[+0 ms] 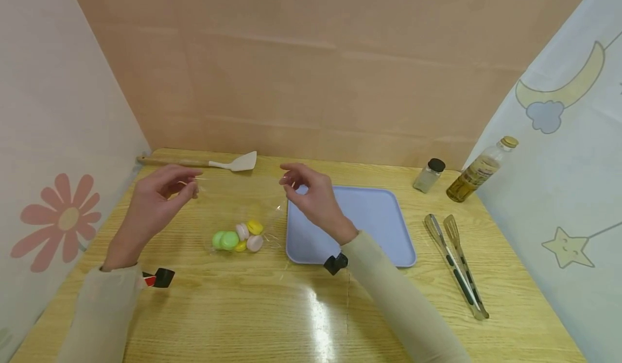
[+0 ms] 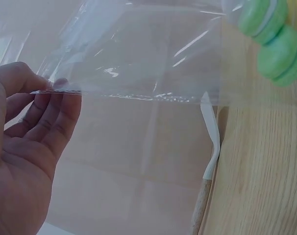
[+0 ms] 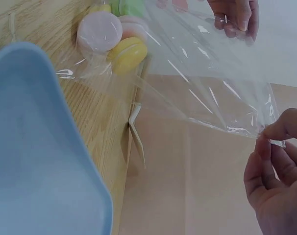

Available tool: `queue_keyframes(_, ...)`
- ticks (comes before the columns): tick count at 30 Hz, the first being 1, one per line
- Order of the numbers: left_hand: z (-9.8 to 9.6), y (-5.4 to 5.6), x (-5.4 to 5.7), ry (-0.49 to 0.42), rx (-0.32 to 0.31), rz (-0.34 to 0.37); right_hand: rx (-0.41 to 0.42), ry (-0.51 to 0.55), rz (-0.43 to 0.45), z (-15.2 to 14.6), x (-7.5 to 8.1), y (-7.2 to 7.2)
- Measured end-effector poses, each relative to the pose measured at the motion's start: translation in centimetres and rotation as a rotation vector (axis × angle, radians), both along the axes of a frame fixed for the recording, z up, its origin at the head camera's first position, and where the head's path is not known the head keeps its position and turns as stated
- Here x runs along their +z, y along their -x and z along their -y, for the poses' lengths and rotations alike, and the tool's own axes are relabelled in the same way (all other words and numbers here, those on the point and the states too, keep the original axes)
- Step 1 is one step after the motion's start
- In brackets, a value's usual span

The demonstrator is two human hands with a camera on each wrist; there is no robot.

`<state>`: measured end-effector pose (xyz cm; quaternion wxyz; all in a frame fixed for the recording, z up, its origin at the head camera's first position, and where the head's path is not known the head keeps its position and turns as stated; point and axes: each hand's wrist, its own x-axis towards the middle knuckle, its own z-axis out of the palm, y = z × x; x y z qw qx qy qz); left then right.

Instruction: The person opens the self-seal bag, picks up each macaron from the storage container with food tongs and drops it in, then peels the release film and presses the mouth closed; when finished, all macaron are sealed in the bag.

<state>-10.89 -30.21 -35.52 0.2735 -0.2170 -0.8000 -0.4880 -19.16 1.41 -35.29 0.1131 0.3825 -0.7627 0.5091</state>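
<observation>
A clear plastic bag point(image 1: 233, 201) is stretched upright between both hands, its top edge level. My left hand point(image 1: 162, 193) pinches one top corner between thumb and fingers, as the left wrist view shows closely. The opposite corner is pinched by my right hand point(image 1: 313, 195), above the left side of the tray. At the bottom of the bag lie several macarons: green macarons point(image 1: 228, 240), yellow macarons point(image 1: 255, 227) and pale pink macarons point(image 1: 255, 243). In the right wrist view a pink macaron point(image 3: 99, 32) and a yellow macaron point(image 3: 129, 55) show through the film.
A blue tray point(image 1: 374, 222) lies right of the bag. Behind the bag is a white spatula point(image 1: 243, 161) with a wooden handle. At the right stand a black-capped jar point(image 1: 428, 176) and an oil bottle point(image 1: 478, 171), with metal tongs point(image 1: 457, 266) lying nearer.
</observation>
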Motion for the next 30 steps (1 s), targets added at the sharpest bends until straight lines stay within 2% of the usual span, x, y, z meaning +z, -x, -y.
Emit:
queue_keyframes(5,-0.13,0.05,0.1,0.031,0.005,-0.008,-0.044,-0.045,-0.014,0.01,0.3,-0.32)
queue_keyframes(10,-0.19,0.15,0.07,0.063,0.017,-0.011,-0.044,-0.077,-0.008,-0.08,0.38,-0.43)
queue_keyframes(13,-0.27,0.03,0.18,0.092,0.03,0.023,-0.035,-0.092,-0.001,-0.07,0.44,-0.51)
queue_keyframes(18,-0.52,-0.4,0.38,0.127,0.086,0.111,-0.027,-0.106,0.019,0.02,0.5,-0.61)
queue_keyframes(26,-0.62,-0.59,0.68,0.087,0.07,0.121,0.006,-0.112,0.045,0.16,0.76,-0.58)
queue_keyframes(30,-0.66,-0.65,0.73,0.077,0.087,0.127,0.015,-0.118,0.032,0.02,0.79,-0.41)
